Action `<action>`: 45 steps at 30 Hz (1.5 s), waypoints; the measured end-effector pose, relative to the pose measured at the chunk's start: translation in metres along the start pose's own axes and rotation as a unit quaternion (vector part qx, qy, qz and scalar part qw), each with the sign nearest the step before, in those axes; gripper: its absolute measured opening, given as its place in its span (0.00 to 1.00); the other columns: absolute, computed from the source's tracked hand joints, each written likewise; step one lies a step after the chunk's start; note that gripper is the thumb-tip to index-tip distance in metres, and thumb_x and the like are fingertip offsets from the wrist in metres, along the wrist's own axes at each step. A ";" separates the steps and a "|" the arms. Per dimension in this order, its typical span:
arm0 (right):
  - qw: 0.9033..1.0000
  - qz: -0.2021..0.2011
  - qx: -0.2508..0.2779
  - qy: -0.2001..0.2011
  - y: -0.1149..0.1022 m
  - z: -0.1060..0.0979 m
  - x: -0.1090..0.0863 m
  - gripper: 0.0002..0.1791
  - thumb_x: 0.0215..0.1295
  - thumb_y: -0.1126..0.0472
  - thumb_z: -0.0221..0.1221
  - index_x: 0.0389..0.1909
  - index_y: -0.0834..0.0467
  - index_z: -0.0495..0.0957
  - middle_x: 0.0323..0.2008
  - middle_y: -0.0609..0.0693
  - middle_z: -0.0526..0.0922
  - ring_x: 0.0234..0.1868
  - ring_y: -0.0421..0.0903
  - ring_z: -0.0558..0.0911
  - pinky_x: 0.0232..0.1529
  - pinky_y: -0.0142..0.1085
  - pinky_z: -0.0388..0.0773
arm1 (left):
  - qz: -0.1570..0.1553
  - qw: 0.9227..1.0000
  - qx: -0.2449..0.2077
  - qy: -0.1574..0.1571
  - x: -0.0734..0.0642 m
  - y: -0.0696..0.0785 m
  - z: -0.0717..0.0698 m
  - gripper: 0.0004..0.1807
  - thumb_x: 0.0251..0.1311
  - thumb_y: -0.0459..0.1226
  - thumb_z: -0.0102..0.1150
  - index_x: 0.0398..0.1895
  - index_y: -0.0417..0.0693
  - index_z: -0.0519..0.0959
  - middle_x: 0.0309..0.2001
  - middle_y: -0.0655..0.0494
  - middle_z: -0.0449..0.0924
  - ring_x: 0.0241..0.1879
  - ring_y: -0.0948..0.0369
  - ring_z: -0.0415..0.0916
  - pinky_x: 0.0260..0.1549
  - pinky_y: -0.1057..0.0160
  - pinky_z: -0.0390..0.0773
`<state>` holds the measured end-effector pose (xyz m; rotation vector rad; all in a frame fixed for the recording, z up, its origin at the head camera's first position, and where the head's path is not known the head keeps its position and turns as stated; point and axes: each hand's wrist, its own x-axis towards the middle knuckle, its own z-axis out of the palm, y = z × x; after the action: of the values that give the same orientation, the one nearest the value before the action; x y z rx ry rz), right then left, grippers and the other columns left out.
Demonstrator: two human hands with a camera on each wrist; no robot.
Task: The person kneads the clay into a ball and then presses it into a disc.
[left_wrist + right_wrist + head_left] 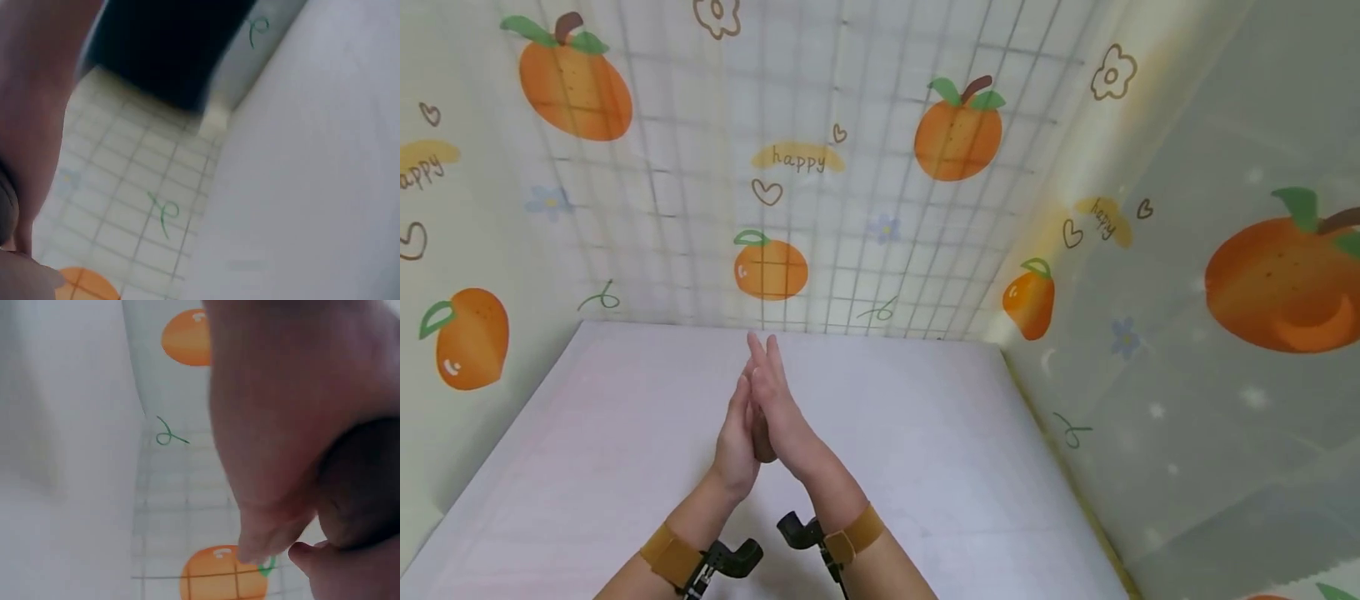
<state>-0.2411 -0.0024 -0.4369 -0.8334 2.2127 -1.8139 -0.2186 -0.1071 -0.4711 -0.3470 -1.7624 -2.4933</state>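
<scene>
Palm to palm over the white table, my left hand (734,450) and right hand (784,421) press a dark brown rounded lump (763,442) between them. Fingers on both hands are straight and point up and away from me. Only the lump's lower end shows below the palms in the head view. From the right wrist its smooth, curved side (359,481) bulges between the two hands. In the left wrist view just a sliver of the lump (7,209) appears at the left edge. What kind of thing it is, I cannot tell.
The white tabletop (925,442) spreads around the hands. A wire grid behind a fruit-printed curtain (880,192) closes the back, and more printed curtain (1187,400) hangs at the sides. Black camera mounts (737,558) on tan straps (672,554) sit at both wrists, close together.
</scene>
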 end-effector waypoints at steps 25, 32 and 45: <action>0.999 -0.021 -0.029 0.019 -0.003 0.005 -0.001 0.39 0.76 0.21 0.31 0.85 0.22 0.44 0.87 0.31 0.27 0.89 0.48 0.37 0.81 0.72 0.43 | 0.012 1.000 -0.014 -0.015 -0.007 0.001 0.000 0.39 0.81 0.65 0.16 0.89 0.65 0.46 0.35 0.74 0.81 0.32 0.71 0.75 0.36 0.66 0.75; 1.000 0.008 0.018 -0.003 0.016 0.000 0.004 0.38 0.76 0.20 0.31 0.84 0.20 0.43 0.86 0.28 0.26 0.88 0.45 0.31 0.80 0.73 0.37 | 0.051 0.999 -0.011 -0.011 -0.003 0.016 -0.002 0.42 0.80 0.65 0.20 0.90 0.61 0.40 0.89 0.69 0.40 0.88 0.63 0.34 0.84 0.37 0.27; 0.999 -0.009 0.035 -0.002 -0.004 0.007 -0.003 0.38 0.75 0.21 0.33 0.84 0.19 0.43 0.85 0.26 0.29 0.88 0.44 0.34 0.81 0.71 0.37 | -0.012 1.000 -0.004 0.005 0.000 0.004 -0.008 0.41 0.80 0.68 0.18 0.89 0.66 0.46 0.66 0.79 0.74 0.64 0.70 0.67 0.60 0.65 0.68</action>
<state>-0.2347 -0.0071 -0.4355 -0.8449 2.1316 -1.8847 -0.2195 -0.1153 -0.4701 -0.3159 -1.7630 -2.5155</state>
